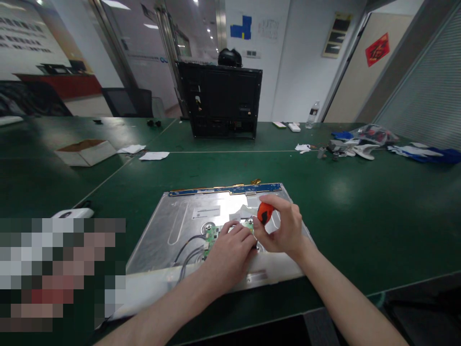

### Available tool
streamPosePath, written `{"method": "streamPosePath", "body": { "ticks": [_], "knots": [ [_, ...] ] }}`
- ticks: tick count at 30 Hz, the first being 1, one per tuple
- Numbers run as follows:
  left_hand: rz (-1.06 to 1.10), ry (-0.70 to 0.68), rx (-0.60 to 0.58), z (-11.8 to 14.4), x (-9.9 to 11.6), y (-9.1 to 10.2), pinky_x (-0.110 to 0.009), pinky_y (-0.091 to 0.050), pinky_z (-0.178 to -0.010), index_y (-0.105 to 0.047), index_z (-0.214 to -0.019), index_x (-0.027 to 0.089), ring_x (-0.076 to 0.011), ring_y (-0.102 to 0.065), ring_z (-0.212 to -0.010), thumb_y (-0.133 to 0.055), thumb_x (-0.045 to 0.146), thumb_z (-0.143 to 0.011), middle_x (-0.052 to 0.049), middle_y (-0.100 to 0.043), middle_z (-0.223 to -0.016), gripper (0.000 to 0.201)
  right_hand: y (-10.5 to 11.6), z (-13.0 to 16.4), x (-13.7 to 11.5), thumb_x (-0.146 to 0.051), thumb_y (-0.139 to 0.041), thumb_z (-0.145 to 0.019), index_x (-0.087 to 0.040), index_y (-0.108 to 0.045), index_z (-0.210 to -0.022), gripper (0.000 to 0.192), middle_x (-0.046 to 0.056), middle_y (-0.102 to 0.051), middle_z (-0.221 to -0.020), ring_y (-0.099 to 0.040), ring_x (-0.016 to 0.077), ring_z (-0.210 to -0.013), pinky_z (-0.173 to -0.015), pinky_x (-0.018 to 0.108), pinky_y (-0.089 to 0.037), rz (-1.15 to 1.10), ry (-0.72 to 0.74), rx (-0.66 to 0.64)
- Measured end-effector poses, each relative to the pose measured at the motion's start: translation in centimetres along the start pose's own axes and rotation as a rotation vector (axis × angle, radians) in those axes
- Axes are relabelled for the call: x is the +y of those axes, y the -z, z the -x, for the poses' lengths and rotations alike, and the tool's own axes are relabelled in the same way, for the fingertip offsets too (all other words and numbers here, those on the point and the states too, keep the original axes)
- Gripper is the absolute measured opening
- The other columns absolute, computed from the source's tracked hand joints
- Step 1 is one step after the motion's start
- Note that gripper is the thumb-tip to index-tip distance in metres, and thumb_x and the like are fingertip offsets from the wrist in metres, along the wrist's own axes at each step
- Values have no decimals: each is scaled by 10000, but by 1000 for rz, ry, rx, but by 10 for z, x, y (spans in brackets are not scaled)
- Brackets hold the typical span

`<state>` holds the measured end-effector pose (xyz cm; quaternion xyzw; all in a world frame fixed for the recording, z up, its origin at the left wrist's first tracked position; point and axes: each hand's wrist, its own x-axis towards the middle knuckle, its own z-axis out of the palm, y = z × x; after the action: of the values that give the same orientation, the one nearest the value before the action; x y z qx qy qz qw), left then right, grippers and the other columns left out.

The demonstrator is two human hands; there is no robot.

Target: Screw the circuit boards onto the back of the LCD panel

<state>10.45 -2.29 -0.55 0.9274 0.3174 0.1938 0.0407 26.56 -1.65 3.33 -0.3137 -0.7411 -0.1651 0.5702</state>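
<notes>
My right hand [283, 226] grips a screwdriver by its orange and black handle [264, 213], held upright; its shaft and tip are hidden behind my fingers. Close against it, my left hand [232, 247] rests over a green circuit board [212, 235], fingers together and curled down. The left fingertips are mostly hidden, so what they pinch does not show. Under both hands lies a silver metal display panel [158, 240] with a blue circuit strip [237, 189] along its far edge. Dark cables [187, 254] run from the board's left side.
A black monitor-like frame [219, 101] stands at the back of the green table [345, 226]. An open cardboard box [86, 153] and papers [154, 156] lie left. At right are a water bottle [313, 115], gloves and bagged items [374, 134]. A pixelated area covers the lower left.
</notes>
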Motion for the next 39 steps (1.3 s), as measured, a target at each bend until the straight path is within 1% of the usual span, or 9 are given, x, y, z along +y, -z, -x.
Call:
{"method": "streamPosePath", "body": {
  "ticks": [6, 10, 13, 16, 20, 23, 30, 34, 39],
  "knots": [
    [9, -6, -5, 1, 0, 1, -433, -388, -1017, -655, -936, 196, -233, -617, -991, -593, 123, -847, -37, -701, -949, 130, 0, 1, -2, -207, -598, -815, -187, -488, -1100, 306, -3, -660, -776, -609, 113, -560, -519, 227, -501, 14, -15, 0],
    [24, -5, 4, 2, 0, 2, -444, -384, -1018, -649, -970, 196, -240, -613, -1003, -565, 103, -847, -46, -702, -994, 176, 1, -1, -1, -250, -602, -827, -186, -476, -1113, 320, -20, -607, -715, -588, 124, -555, -510, 238, -476, -28, -9, -35],
    [35, -10, 0, 2, 0, 2, -454, -390, -1007, -647, -953, 190, -242, -615, -961, -536, 93, -852, -52, -700, -961, 179, 1, -3, 0, -273, -542, -841, -183, -475, -1145, 324, -19, -576, -694, -560, 133, -548, -501, 259, -469, -113, 16, -59],
    [28, -9, -2, 2, 0, 2, -453, -394, -999, -645, -903, 193, -240, -612, -932, -526, 94, -851, -50, -690, -916, 163, 2, -4, 0, -202, -479, -815, -180, -484, -1161, 346, 4, -599, -737, -580, 143, -588, -526, 276, -496, -155, 18, -53],
    [20, -8, -9, 1, 0, 2, -457, -392, -1001, -645, -904, 194, -246, -610, -945, -538, 95, -839, -54, -689, -932, 159, 3, -4, -2, -160, -496, -781, -178, -495, -1156, 376, 22, -633, -793, -621, 150, -651, -565, 275, -523, -118, -7, -37],
    [15, 1, -16, 1, 0, 2, -457, -389, -1009, -643, -898, 188, -251, -612, -967, -549, 90, -831, -56, -694, -940, 152, 3, -3, -3, -177, -521, -787, -196, -492, -1149, 364, 6, -630, -771, -627, 154, -660, -570, 274, -525, -89, -11, -31],
    [31, 6, -3, 2, -1, 1, -461, -380, -1022, -643, -901, 187, -253, -610, -990, -575, 113, -842, -54, -699, -945, 117, 0, 0, -2, -230, -554, -840, -214, -501, -1114, 279, -44, -544, -652, -528, 124, -536, -495, 247, -438, -34, -18, -29],
    [46, 6, -4, 2, -1, 1, -464, -377, -1024, -641, -901, 190, -246, -612, -973, -559, 115, -852, -52, -696, -952, 122, 0, 1, -1, -253, -554, -861, -204, -498, -1142, 291, -21, -572, -703, -545, 132, -572, -514, 257, -435, -46, -33, -74],
    [50, -6, -6, 2, 1, 5, -463, -388, -1012, -634, -885, 190, -246, -610, -943, -526, 107, -843, -61, -684, -934, 142, 1, 0, 0, -237, -507, -833, -181, -491, -1209, 380, 10, -601, -768, -574, 151, -627, -562, 286, -481, -121, -24, -107]
  ]
}}
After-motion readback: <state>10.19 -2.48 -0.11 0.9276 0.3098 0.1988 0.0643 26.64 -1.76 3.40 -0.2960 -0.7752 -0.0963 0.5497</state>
